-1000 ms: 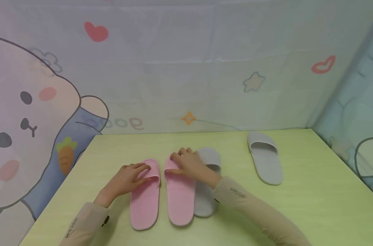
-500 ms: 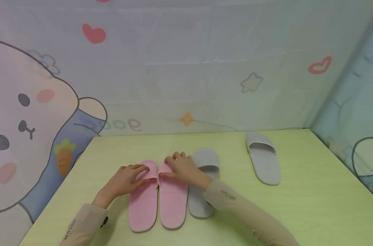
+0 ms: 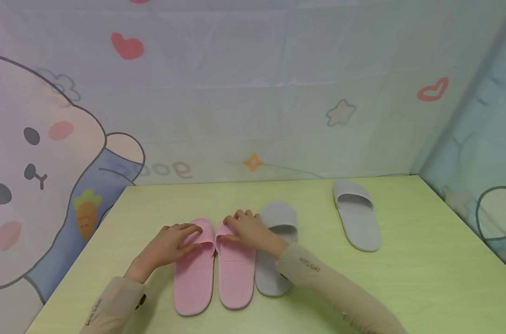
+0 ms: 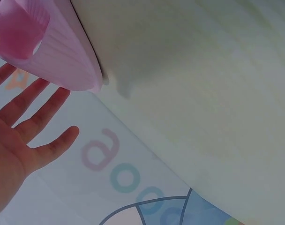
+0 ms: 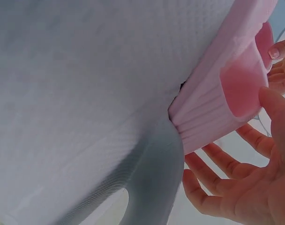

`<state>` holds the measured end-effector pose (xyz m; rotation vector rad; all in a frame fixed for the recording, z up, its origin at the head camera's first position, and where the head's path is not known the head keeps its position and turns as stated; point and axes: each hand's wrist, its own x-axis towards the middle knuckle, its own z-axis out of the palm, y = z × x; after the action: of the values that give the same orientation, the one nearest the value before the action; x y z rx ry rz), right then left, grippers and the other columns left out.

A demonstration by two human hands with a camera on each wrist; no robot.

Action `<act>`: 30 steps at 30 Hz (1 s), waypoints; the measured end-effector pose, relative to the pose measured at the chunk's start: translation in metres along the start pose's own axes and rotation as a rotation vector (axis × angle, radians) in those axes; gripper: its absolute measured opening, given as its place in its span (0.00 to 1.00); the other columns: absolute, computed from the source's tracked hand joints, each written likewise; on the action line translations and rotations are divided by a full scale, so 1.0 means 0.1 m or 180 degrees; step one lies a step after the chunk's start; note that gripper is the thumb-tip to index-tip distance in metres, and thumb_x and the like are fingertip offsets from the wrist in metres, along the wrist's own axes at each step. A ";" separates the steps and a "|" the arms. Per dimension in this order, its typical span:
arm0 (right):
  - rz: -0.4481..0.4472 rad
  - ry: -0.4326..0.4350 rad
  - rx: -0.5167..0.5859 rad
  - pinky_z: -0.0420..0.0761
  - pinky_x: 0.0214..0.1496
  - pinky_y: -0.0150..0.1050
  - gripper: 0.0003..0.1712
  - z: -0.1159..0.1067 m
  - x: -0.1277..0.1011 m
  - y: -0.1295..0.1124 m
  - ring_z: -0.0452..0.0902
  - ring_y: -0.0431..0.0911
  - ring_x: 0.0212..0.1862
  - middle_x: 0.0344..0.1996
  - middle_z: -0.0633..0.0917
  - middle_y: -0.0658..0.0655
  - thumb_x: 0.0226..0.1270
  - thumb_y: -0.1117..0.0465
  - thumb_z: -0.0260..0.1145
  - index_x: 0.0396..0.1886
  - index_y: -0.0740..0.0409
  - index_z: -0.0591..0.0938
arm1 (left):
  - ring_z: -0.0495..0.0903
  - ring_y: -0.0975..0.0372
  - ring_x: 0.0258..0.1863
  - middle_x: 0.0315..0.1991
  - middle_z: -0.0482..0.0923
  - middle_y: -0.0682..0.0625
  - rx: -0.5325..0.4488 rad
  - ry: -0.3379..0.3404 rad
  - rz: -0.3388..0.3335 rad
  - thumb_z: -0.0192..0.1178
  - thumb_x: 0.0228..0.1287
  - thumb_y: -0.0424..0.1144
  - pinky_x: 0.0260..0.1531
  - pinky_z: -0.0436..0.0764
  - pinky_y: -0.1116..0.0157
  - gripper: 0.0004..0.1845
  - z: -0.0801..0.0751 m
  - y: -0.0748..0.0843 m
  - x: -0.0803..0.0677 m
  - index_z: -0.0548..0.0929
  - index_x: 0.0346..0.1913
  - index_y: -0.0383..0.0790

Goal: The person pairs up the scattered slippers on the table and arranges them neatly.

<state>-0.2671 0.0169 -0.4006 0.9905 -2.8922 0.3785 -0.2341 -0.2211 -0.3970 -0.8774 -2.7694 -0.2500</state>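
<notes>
Two pink slippers lie side by side, toes away from me, their straps meeting in the middle. My left hand (image 3: 168, 246) spans the strap of the left pink slipper (image 3: 193, 285), thumb at the strap's opening and fingers over the toe part. The left wrist view shows that hand's fingers (image 4: 46, 110) spread along the strap edge. My right hand (image 3: 249, 232) holds the right pink slipper (image 3: 236, 283) the same way; in the right wrist view its thumb (image 5: 273, 101) touches the strap rim. A grey slipper (image 3: 273, 276) lies just right of it, partly hidden under my right wrist.
Another grey slipper (image 3: 359, 222) lies apart at the back right of the pale green table (image 3: 428, 278). A printed cloth backdrop (image 3: 236, 93) rises behind the table's far edge, with a further cloth side (image 3: 478, 139) on the right.
My right hand has moved left with the right pink slipper, bringing it against the left one and uncovering more of the grey slipper. The left hand has stayed on its slipper.
</notes>
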 end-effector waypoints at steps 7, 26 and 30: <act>-0.0074 -0.0142 -0.0065 0.69 0.38 0.41 0.23 -0.09 -0.12 -0.01 0.71 0.49 0.42 0.46 0.77 0.54 0.63 0.40 0.50 0.52 0.45 0.73 | 0.78 0.51 0.48 0.49 0.78 0.45 0.0044 -0.0016 -0.0017 0.60 0.55 0.46 0.39 0.72 0.46 0.18 0.01 0.03 -0.01 0.77 0.49 0.45; -0.0462 -0.0398 -0.0542 0.73 0.48 0.45 0.28 -0.26 -0.62 -0.03 0.73 0.49 0.48 0.52 0.75 0.52 0.61 0.45 0.56 0.61 0.44 0.66 | 0.78 0.53 0.45 0.47 0.79 0.46 0.0280 0.0413 0.0348 0.64 0.50 0.43 0.41 0.73 0.51 0.20 -0.15 0.31 -0.22 0.79 0.48 0.47; -0.0588 -0.0318 -0.0696 0.73 0.49 0.46 0.29 -0.26 -0.72 -0.06 0.72 0.50 0.51 0.54 0.74 0.53 0.60 0.43 0.56 0.61 0.45 0.66 | 0.78 0.53 0.45 0.47 0.79 0.46 0.0328 0.0445 0.0413 0.65 0.48 0.44 0.41 0.73 0.51 0.22 -0.15 0.38 -0.31 0.79 0.50 0.49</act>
<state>-0.2067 0.0619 -0.3844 1.2546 -2.8152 0.0012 -0.1849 -0.2109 -0.3869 -0.9696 -2.5606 -0.1389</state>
